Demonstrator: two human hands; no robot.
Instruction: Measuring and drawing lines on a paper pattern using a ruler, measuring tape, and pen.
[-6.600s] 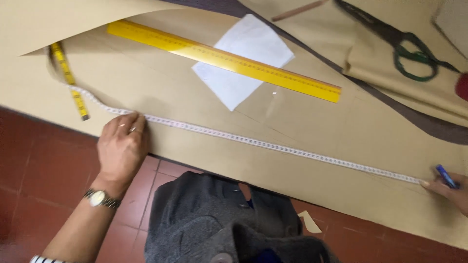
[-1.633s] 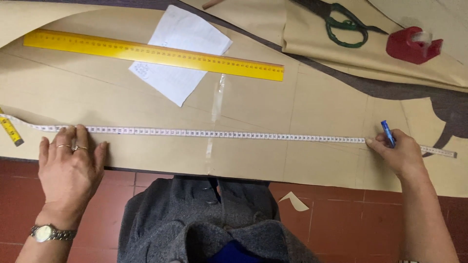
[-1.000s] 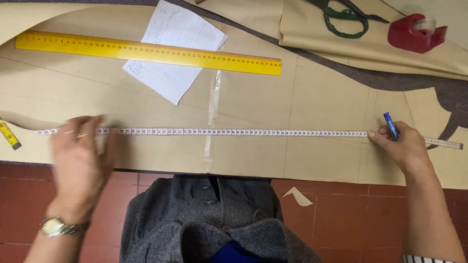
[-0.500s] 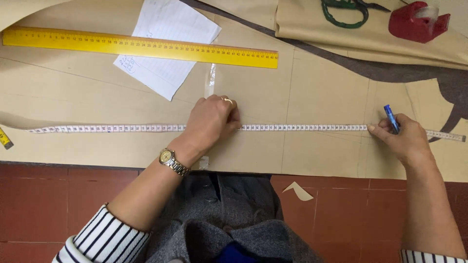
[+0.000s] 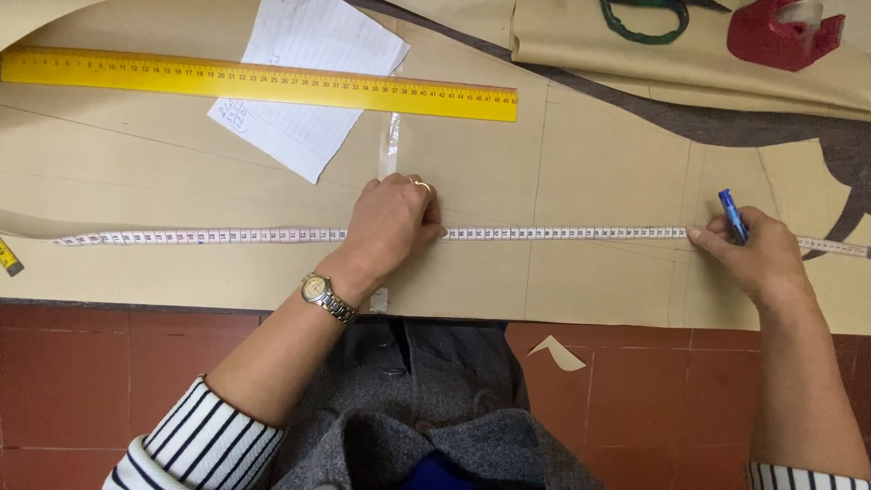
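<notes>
Two hands pin the tape measure (image 5: 562, 233) flat on the brown paper (image 5: 590, 163): our left hand (image 5: 392, 222) presses it mid-length with curled fingers, our right hand (image 5: 758, 254) grips a blue pen (image 5: 731, 215) and holds the tape down. We should keep it taut and straight. It is white, thin, finely marked, below the yellow ruler (image 5: 259, 82)

Matt brown paper (image 5: 590, 154) – glossy yellow ruler (image 5: 259, 83) – metal wristwatch (image 5: 319, 292).
</notes>
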